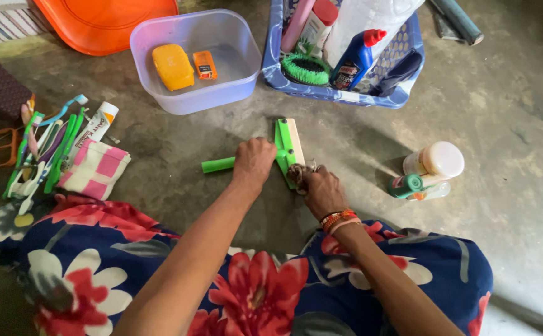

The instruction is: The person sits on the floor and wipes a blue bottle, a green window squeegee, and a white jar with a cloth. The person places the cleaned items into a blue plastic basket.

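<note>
Squeegee (284,149), bright green with a pale blade strip, lies on the bare concrete floor (508,124) just in front of the person's lap, on the near side of the blue basket (346,94) of bottles and brushes. Its round handle runs roughly left to right, the free end pointing left toward the clutter of toothbrushes (47,149), while the blade head sits crosswise at the right end, its long edge running away from the person toward the basket. The left hand (254,163) is curled shut over the handle close to the head, pinning it to the floor. The right hand (321,190) is closed around a small brownish wad (297,173), seemingly a scrubber or a clump of fibre, pressed against the near end of the blade head; how tightly the fingers grip is hidden by the knuckles. Judging from this hold, the head could twist or skid on the smooth floor if the right hand pushes harder than the left can brace, since only the handle is pinned. A slip to the right might also knock the white-capped bottle (436,163) and the small green-capped bottle (411,185), which stand near the squeegee on the side away from the toothbrushes.
</note>
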